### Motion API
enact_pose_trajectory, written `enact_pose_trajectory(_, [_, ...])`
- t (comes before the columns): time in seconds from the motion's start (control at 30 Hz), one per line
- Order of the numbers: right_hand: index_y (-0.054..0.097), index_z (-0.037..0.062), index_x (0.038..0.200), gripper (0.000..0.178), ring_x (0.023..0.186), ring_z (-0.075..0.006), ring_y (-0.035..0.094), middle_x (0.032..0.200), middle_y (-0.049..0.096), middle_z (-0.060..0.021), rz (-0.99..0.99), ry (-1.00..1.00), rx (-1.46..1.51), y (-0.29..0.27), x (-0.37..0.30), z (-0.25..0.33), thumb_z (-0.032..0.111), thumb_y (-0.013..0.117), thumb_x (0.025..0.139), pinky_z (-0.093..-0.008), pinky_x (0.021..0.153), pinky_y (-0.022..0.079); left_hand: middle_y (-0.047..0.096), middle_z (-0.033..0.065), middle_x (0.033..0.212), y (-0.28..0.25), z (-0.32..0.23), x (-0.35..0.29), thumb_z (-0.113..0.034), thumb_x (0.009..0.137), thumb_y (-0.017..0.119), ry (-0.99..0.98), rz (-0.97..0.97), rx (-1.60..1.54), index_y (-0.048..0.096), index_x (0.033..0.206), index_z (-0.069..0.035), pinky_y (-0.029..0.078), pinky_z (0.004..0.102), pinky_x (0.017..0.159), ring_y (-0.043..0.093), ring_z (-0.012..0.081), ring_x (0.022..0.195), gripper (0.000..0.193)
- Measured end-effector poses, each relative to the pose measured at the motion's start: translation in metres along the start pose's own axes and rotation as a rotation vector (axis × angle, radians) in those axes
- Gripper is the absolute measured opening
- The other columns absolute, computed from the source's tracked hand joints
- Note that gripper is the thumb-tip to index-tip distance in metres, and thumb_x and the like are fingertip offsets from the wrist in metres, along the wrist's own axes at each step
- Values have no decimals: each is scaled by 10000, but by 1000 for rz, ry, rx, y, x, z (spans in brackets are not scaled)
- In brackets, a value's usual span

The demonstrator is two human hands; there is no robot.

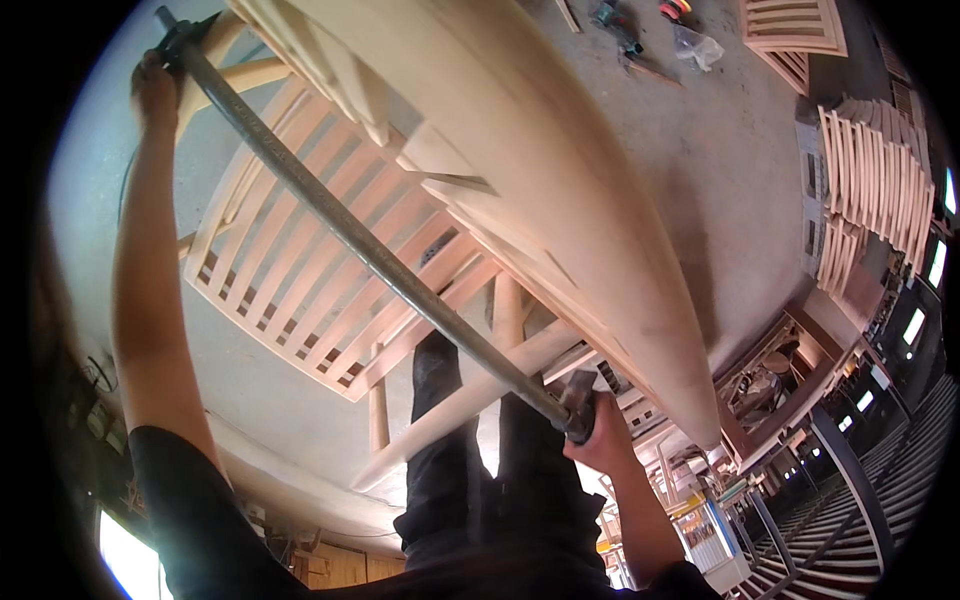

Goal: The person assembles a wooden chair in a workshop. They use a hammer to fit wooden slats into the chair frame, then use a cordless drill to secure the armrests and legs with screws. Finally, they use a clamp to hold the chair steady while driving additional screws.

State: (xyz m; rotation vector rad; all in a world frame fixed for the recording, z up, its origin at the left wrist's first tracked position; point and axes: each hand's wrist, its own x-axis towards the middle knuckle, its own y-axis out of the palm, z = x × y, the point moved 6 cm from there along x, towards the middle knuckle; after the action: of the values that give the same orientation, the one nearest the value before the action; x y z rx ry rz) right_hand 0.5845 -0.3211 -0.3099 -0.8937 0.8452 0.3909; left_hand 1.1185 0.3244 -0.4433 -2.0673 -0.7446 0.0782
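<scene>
A long grey pipe clamp (330, 215) runs slantwise across a pale wooden bench frame. My left hand (155, 85) is closed round the dark jaw at its far left end, raised well out from my body. Close to my waist, my right hand (600, 435) grips the clamp's dark head at the near right end. Beneath the pipe lies the bench's slatted seat (310, 235), with a rounded wooden arm (465, 400) on the near side. A broad, smooth wooden rail (560, 170) rises close to the camera and hides part of the frame.
On the concrete floor (740, 190) lie a power tool (615, 25), a red and black tool (675, 8) and a crumpled plastic bag (698, 48). Slatted wooden panels (795, 25) stand at the far right, near stacked curved wooden parts (870, 180). Metal racking (850, 490) fills the lower right.
</scene>
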Motion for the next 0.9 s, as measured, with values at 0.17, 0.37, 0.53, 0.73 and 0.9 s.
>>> enact_pose_trajectory(0.17, [438,11,1297,793,1162,-455,542,1200,544,-252,-82,-73,43,17,39,-35,131,809,607,-510,988,457,682,169,1237,-17,63,51,-435,1030,457,-36,56,-290,682,1246,-50,447,399,1011,632,305,1134,496])
enact_pose_trajectory(0.37, [438,34,1416,885,1293,-445,482,1324,518,-275,-197,-22,-138,4,67,-20,189,781,614,-491,1081,402,660,159,1271,15,31,30,-427,1041,475,36,156,-298,639,1303,-23,439,376,1035,617,267,1153,509])
enact_pose_trajectory(0.53, [409,31,1444,929,1327,-462,447,1389,484,-296,-163,22,-179,6,68,-19,225,786,617,-507,1119,372,656,154,1260,19,41,42,-392,1051,469,1,345,-574,620,1304,-17,440,372,1032,610,255,1153,477])
enact_pose_trajectory(0.73, [385,-4,1447,940,1346,-464,426,1403,473,-302,-148,-36,-73,10,76,-35,216,783,624,-513,1134,352,699,202,1071,15,8,-5,-418,983,582,413,84,188,653,1157,-44,512,495,874,663,377,1018,419])
enact_pose_trajectory(0.9, [401,-9,1436,927,1323,-463,447,1367,497,-292,-251,-146,60,9,73,-34,181,781,612,-512,1137,348,613,232,1221,4,-103,-281,-382,988,606,-416,112,-426,497,1354,57,445,444,969,582,336,1121,582])
